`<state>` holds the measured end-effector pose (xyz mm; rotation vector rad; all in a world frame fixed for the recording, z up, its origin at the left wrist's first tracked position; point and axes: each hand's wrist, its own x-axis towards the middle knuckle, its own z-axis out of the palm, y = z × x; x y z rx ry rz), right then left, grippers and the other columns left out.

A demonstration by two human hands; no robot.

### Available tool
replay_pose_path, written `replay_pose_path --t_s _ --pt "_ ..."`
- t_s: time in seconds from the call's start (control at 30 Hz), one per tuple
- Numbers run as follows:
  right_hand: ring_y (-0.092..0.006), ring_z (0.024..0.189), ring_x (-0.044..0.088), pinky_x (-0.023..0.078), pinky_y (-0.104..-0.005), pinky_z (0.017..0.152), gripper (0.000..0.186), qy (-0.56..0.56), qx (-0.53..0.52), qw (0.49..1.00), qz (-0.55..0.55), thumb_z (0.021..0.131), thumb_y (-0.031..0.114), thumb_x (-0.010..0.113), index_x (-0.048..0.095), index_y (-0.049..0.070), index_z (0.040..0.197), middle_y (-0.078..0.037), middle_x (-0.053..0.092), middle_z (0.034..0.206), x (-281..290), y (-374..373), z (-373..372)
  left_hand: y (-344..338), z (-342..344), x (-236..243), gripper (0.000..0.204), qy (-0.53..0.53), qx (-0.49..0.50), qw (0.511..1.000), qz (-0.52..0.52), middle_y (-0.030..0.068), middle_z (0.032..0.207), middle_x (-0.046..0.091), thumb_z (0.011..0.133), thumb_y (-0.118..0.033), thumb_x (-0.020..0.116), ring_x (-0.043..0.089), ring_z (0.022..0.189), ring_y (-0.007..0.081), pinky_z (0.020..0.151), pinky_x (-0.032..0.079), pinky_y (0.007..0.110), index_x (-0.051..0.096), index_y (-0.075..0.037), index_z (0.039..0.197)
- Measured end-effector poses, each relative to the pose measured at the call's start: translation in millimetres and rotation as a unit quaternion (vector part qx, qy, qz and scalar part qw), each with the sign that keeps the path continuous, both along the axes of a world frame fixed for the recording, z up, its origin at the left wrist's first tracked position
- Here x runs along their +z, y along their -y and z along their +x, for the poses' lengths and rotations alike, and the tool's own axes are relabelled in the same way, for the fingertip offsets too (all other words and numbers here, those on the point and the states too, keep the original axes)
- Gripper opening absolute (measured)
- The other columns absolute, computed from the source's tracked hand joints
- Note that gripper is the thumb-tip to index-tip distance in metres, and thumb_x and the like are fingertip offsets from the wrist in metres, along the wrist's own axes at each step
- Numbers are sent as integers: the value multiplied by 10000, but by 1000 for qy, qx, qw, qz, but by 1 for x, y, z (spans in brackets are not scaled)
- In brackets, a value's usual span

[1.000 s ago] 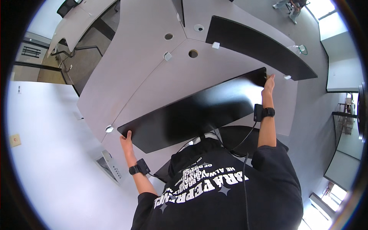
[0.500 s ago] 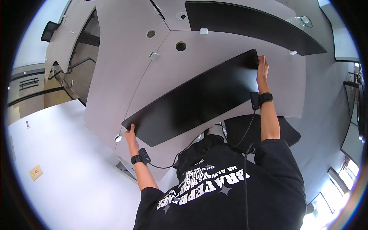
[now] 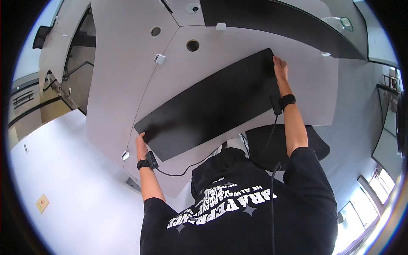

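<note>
Gripping a black mat (image 3: 212,106) at both short ends, left hand (image 3: 140,143) at eight o'clock, right hand (image 3: 280,67) at two o'clock; lying flat on the grey desk (image 3: 127,63).

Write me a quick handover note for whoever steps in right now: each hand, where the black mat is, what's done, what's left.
Left hand: grip on the near-left end of the black mat.
Right hand: grip on the mat's far-right end.
Mat: stretched between both hands over the grey desk, angled across it; whether it lies fully flat cannot be told.
Done: mat is over the desk, both ends held.
Left: probably squaring it to the desk edge and letting go. A second black mat lies farther back.
</note>
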<state>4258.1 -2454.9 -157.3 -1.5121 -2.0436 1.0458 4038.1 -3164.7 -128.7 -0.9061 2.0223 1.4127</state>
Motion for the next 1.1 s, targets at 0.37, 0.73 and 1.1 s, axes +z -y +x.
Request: replay_pose_path --t_s 0.37,0.73,1.1 --pt "-368 1282 318 263 -467 1060 530 181 14 982 -45 821 422 586 572 113 1251 -199 476 1298 -8 -9 8 -31 10 2 339 -13 -64 997 -34 107 971 632 806 -138 566 563 895 205 826 412 307 599 70 1072" --pt "-283 1108 566 430 -324 923 466 99 180 978 -41 795 226 594 569 -10 1196 -191 619 1143 53 62 -20 -19 60 20 559 -106 -27 994 -6 182 1287 507 824 -153 582 469 1211 262 1014 343 335 425 93 1302" --pt "-380 943 599 485 -403 850 272 -97 528 844 25 817 152 558 626 0 1033 -230 626 995 254 357 -88 92 195 75 456 -118 1 963 241 178 1184 563 938 -286 501 547 1112 250 971 412 342 472 10 1283"
